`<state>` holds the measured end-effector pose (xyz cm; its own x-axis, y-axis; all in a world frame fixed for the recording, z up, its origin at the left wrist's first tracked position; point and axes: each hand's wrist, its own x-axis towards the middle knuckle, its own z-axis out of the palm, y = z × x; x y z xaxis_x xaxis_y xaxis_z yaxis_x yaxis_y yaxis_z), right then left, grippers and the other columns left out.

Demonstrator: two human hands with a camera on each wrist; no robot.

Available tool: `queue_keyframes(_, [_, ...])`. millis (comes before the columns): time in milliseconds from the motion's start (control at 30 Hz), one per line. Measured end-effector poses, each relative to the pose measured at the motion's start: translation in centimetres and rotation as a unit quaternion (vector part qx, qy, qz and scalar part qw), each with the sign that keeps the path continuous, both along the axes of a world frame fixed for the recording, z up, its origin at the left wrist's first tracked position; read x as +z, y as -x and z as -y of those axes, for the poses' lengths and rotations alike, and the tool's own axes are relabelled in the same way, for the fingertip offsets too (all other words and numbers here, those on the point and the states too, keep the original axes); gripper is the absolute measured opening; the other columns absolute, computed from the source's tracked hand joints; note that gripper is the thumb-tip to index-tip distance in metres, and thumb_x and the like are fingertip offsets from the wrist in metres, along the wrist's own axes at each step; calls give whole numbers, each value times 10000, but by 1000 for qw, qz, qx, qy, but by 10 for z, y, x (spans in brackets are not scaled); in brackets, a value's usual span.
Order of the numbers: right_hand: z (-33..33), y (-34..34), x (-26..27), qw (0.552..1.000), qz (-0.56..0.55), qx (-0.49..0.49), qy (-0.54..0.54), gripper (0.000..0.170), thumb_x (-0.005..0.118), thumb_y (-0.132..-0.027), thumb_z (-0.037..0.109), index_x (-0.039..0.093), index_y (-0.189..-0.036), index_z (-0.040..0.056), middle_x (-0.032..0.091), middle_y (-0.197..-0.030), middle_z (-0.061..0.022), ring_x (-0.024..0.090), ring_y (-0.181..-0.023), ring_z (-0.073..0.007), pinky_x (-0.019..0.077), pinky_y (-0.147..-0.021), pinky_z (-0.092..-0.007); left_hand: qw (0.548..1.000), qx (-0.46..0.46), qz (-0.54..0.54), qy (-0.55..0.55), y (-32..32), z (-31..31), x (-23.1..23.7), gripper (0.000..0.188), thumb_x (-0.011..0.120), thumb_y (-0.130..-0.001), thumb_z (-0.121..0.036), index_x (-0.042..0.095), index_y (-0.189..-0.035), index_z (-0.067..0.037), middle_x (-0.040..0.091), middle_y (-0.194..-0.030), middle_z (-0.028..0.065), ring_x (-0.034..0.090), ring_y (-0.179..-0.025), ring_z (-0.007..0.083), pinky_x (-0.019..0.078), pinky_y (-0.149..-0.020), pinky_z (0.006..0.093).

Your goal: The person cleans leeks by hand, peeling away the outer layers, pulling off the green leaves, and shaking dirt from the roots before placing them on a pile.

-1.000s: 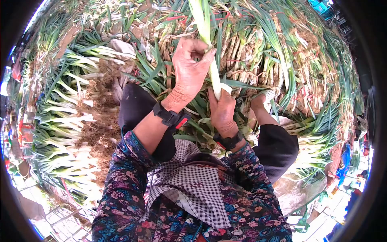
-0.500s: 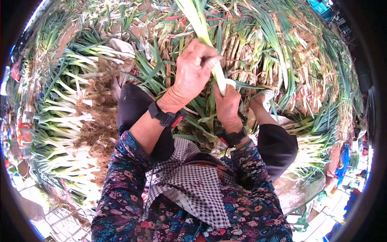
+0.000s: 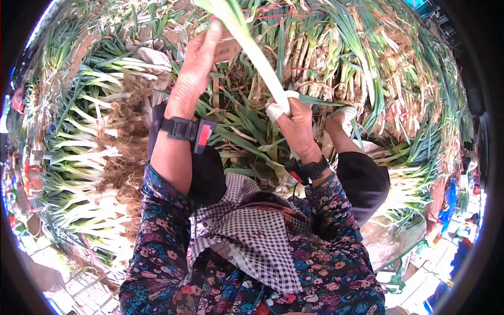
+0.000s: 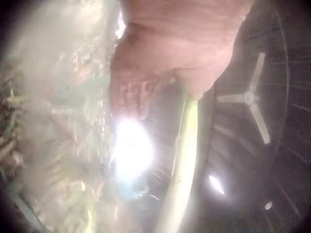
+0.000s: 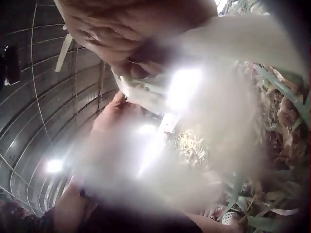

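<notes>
A leek [image 3: 260, 60] slants across the head view, its white end low and its green leaves up at the top edge. My right hand [image 3: 298, 128] grips the white end, with white material showing around the thumb and fingertips. Beside the upper stalk is my left hand [image 3: 202, 58], thumb up and fingers extended, not curled round the leek. In the left wrist view the pale stalk [image 4: 184, 160] runs down from below the hand, fingers loose. Glare and blur cover much of the right wrist view, where the right hand [image 5: 131, 34] shows at the top.
A row of cleaned leeks [image 3: 86, 184] lies at the left, brown roots [image 3: 123, 173] inward. More leeks [image 3: 404, 197] lie at the right. Uncleaned bundles [image 3: 315, 68] cover the ground ahead. Loose green leaves [image 3: 247, 131] lie between the person's knees, near a shoe [image 3: 348, 114].
My left hand has let go of the stalk and moved up and left, its fingers straightening. The leek has tilted further left, while my right hand keeps hold of its white end.
</notes>
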<state>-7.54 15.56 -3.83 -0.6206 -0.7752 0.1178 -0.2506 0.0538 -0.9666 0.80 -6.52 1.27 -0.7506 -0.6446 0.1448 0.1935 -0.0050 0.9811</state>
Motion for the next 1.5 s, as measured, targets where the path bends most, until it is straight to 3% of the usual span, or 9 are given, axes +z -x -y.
queue_keyframes(233, [17,-16,-11,962,-254,-103,-9,339,693,-743,55,604,-1061,-25,642,-905,-187,637,-816,-339,499,-728,-429,898,-54,-300,-317,26,-37,-15,548,451,-945,-529,468,-1250,-74,598,-798,64,538,-669,169,473,-630,313])
queue_keyframes(367, [28,-20,6,957,-254,-113,81,357,682,-711,13,625,-1063,17,600,-1078,-162,554,-1047,-342,402,-947,-439,874,29,-316,-367,31,-30,-18,446,523,-934,-469,521,-1173,-93,505,-754,29,427,-625,115,391,-600,246])
queue_keyframes(533, [30,-13,4,918,-374,-100,85,269,652,-725,-29,656,-979,58,598,-1000,-103,539,-905,-293,448,-800,-399,872,81,-292,-385,27,-24,-18,444,544,-917,-492,529,-1149,-114,506,-728,26,434,-600,111,389,-563,248])
queue_keyframes(733, [-38,-8,-30,838,-503,182,-106,205,604,-713,35,637,-914,53,550,-900,-82,521,-839,-283,463,-753,-373,916,55,-276,-287,-1,32,-12,522,438,-937,-571,506,-1180,-115,495,-692,-2,431,-564,108,381,-546,267])
queue_keyframes(867, [-127,23,-134,842,-395,269,-249,28,568,-724,49,593,-725,37,595,-836,-115,579,-832,-317,496,-683,-409,929,78,-253,-259,-4,23,-6,559,426,-929,-598,514,-1190,-112,511,-702,6,438,-577,116,380,-560,265])
queue_keyframes(1100, [-80,31,-58,770,-407,280,-403,101,538,-786,87,629,-805,49,637,-800,-158,631,-786,-361,502,-656,-459,912,68,-289,-283,0,37,-21,482,365,-983,-515,495,-1075,-61,523,-772,53,459,-661,150,410,-618,296])
queue_keyframes(1233, [-18,8,-15,945,-321,6,-63,176,506,-903,146,546,-1040,42,627,-858,-189,596,-832,-401,480,-714,-456,911,103,-262,-302,7,28,-33,416,334,-1006,-466,442,-980,-65,512,-797,72,463,-704,177,427,-663,325])
queue_keyframes(1367, [19,-15,-38,955,-294,-11,-37,207,495,-939,153,519,-1101,26,606,-883,-213,595,-819,-374,476,-687,-427,896,128,-242,-350,10,16,-26,378,330,-1015,-425,444,-1039,-66,520,-750,61,473,-655,166,438,-631,314])
queue_keyframes(1500, [-28,-36,-32,964,68,201,-162,223,536,-924,129,478,-1096,-1,584,-784,-209,588,-687,-339,453,-601,-405,908,52,-276,-311,-23,62,-21,399,262,-1029,-391,469,-1081,-54,532,-741,55,468,-602,127,431,-567,266])
